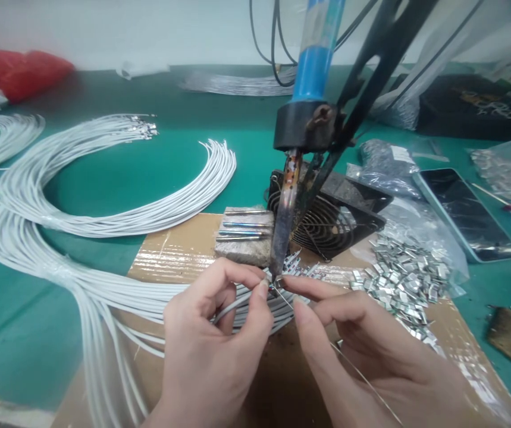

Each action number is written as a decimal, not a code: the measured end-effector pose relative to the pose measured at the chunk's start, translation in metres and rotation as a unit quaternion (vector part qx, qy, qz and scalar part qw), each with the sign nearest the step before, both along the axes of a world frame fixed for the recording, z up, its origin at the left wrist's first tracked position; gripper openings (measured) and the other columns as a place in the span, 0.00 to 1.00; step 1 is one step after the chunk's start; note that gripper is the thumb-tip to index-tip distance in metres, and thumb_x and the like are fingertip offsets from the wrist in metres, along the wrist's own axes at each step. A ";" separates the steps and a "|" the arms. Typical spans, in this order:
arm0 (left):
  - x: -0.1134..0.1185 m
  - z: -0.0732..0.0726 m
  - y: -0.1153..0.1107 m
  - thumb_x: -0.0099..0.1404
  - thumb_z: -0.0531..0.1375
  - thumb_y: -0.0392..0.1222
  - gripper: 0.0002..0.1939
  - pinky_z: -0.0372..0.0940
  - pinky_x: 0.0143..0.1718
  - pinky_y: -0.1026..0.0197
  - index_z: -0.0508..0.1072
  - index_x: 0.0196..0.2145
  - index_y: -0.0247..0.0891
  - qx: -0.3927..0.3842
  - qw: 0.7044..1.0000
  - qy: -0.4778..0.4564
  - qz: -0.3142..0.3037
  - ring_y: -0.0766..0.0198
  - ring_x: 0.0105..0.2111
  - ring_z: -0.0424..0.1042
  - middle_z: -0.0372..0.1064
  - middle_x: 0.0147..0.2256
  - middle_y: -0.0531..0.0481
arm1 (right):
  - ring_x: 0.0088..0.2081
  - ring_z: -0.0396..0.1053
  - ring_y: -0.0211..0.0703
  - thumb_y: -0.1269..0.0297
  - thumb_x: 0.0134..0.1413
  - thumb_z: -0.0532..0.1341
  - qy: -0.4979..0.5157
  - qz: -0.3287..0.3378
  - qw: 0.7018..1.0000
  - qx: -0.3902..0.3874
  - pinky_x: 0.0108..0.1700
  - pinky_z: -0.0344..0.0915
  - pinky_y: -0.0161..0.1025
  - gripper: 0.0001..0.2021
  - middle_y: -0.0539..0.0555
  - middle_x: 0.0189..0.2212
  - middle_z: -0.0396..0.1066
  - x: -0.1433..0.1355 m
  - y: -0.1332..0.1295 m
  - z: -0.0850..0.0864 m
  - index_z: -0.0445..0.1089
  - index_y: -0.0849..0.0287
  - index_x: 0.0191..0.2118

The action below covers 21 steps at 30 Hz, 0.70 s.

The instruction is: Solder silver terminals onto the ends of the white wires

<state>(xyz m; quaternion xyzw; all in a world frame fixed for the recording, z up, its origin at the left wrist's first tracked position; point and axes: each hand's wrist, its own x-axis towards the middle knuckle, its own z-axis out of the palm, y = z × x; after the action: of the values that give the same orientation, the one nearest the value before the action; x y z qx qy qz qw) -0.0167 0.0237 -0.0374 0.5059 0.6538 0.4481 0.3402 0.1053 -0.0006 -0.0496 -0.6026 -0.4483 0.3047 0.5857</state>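
Observation:
A soldering iron (285,220) with a blue handle is clamped in a black stand, its tip pointing down between my hands. My left hand (219,339) pinches the end of a white cable (234,306) just left of the tip. Thin solder wire (364,380) runs through my right hand (353,339) up to the tip, between thumb and fingers. A small metal piece sits at the tip by my right forefinger; its shape is partly hidden. Behind my hands lie more cable ends (297,264) with bare tips.
Bundled white cables (59,261) curve across the left. A grey block (243,249) with metal rods and a black fan (326,220) stand behind the iron. Small metal clips (404,273) are heaped on the right, near a phone (467,214). Brown cardboard (166,255) lies beneath.

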 end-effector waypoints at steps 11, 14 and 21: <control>0.009 0.008 -0.002 0.59 0.66 0.38 0.04 0.61 0.20 0.71 0.77 0.27 0.43 -0.030 0.998 -0.041 0.038 0.63 0.30 0.79 0.81 0.31 0.52 | 0.37 0.86 0.41 0.61 0.56 0.73 0.031 -0.006 0.999 -0.043 0.40 0.77 0.25 0.11 0.52 0.41 0.87 0.001 -0.002 0.006 0.75 0.52 0.25; 0.010 0.010 -0.003 0.60 0.66 0.39 0.04 0.66 0.24 0.69 0.78 0.27 0.43 -0.033 0.999 -0.026 0.024 0.61 0.32 0.79 0.82 0.31 0.50 | 0.37 0.85 0.40 0.61 0.57 0.73 0.037 -0.012 0.998 -0.051 0.39 0.76 0.24 0.12 0.51 0.41 0.87 0.000 -0.002 0.005 0.75 0.52 0.24; 0.011 0.012 -0.004 0.62 0.65 0.40 0.06 0.69 0.28 0.68 0.77 0.27 0.44 -0.034 0.999 -0.026 0.034 0.61 0.32 0.79 0.81 0.33 0.50 | 0.37 0.85 0.38 0.61 0.56 0.73 0.059 -0.018 0.997 -0.053 0.41 0.75 0.23 0.12 0.49 0.40 0.86 -0.002 -0.001 0.005 0.75 0.53 0.25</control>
<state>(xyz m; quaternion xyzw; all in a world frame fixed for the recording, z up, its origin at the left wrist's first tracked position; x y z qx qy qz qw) -0.0061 0.0196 -0.0252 0.4602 0.6762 0.4500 0.3584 0.1029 -0.0019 -0.0447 -0.6215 -0.3854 0.3523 0.5841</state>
